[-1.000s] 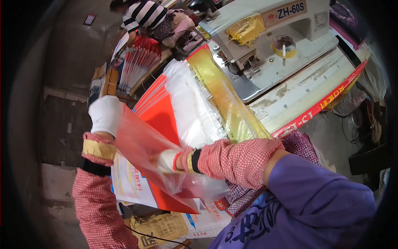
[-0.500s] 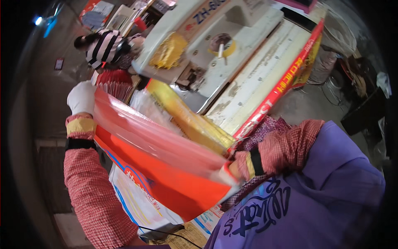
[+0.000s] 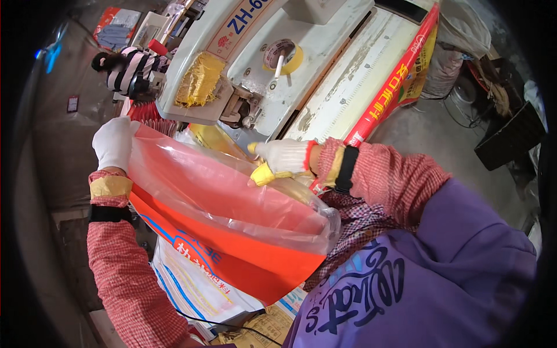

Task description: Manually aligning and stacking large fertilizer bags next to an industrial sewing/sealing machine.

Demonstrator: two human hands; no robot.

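Observation:
A bright red-orange woven bag point(image 3: 232, 243) hangs across my front, its clear plastic liner point(image 3: 272, 217) showing along the upper side. My left hand point(image 3: 114, 144), in a white knit glove, is closed on the upper left corner of bag and liner. Over the liner's upper edge, near the middle, is my right hand point(image 3: 284, 158). Its glove is white with yellow fingertips; thumb and fingers are spread apart, and nothing shows between them. The liner's right end curls loose beside my checked clothing.
Ahead stands a pale grey industrial sewing machine point(image 3: 238, 69), a yellow tape roll point(image 3: 283, 55) on its bed. Printed white bags point(image 3: 197, 272) lie stacked below. A red-and-yellow bag point(image 3: 386, 93) lines the worktable's right edge. Someone in a striped top point(image 3: 130, 69) is at the far left.
My right hand has let go of the bag's right corner and moved up and left over the liner. My left hand keeps its hold. The view has shifted slightly.

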